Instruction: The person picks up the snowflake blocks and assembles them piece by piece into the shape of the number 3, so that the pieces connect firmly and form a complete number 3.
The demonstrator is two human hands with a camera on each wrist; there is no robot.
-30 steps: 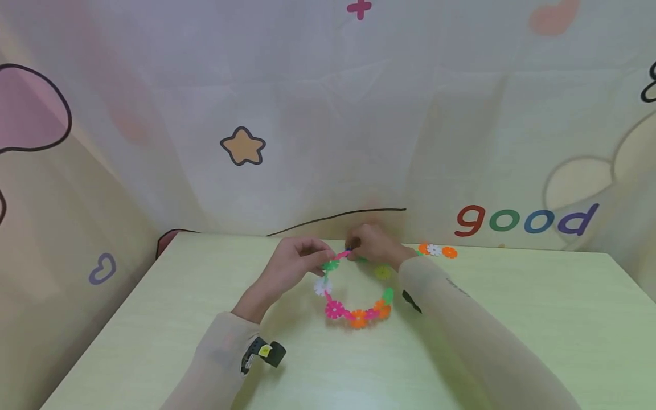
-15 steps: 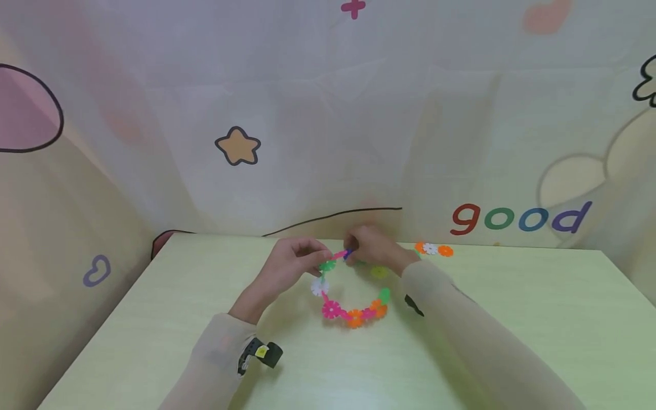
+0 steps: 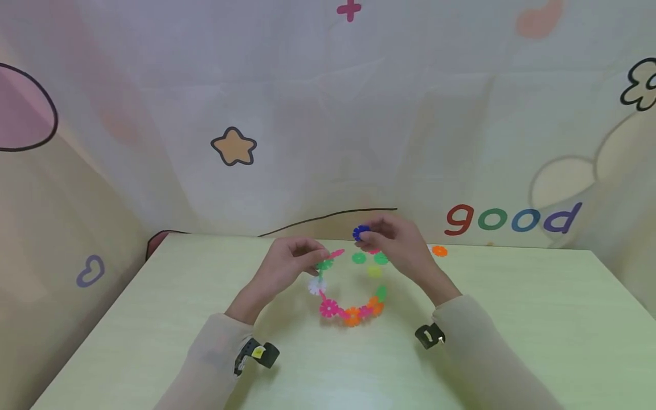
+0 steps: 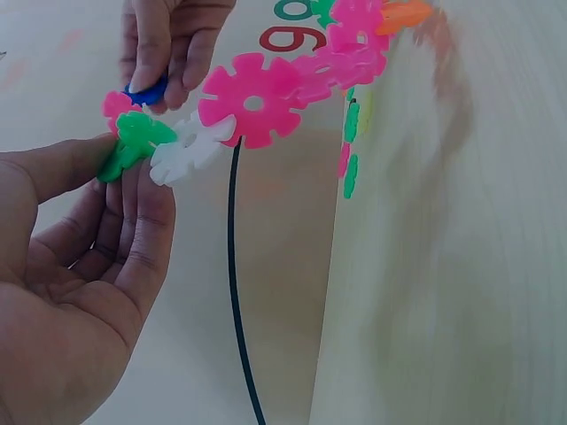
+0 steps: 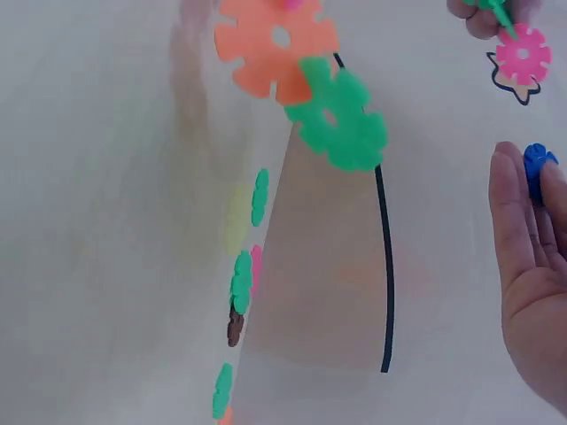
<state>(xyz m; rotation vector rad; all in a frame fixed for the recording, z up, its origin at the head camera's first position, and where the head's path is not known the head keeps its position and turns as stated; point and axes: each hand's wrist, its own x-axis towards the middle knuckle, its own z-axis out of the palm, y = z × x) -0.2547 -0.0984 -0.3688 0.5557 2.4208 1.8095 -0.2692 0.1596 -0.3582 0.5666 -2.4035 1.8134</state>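
Note:
My left hand (image 3: 287,270) pinches a green notched flower disc (image 4: 142,137) between thumb and fingers. This disc belongs to a curved chain of interlocking plastic discs hanging in front of me. A pink disc (image 5: 523,55) forms the chain's upper end, beyond my left fingertips. Below the green one come a white disc (image 3: 316,286), then pink and orange discs, and another green disc (image 5: 337,115) at the far end. My right hand (image 3: 402,247) pinches a single blue disc (image 3: 360,232), held up to the right of the pink end and apart from it in the head view.
Loose discs lie toward the table's back edge: green (image 3: 359,258), yellow (image 3: 374,271), orange (image 3: 439,251) and a brown one (image 5: 235,328). A printed cloth (image 3: 307,142) rises behind the pale table (image 3: 512,319). Each wrist wears a small black camera.
My right hand has moved up and to the right, taking the blue disc away from the chain's pink end. My left hand still pinches the chain in nearly the same place.

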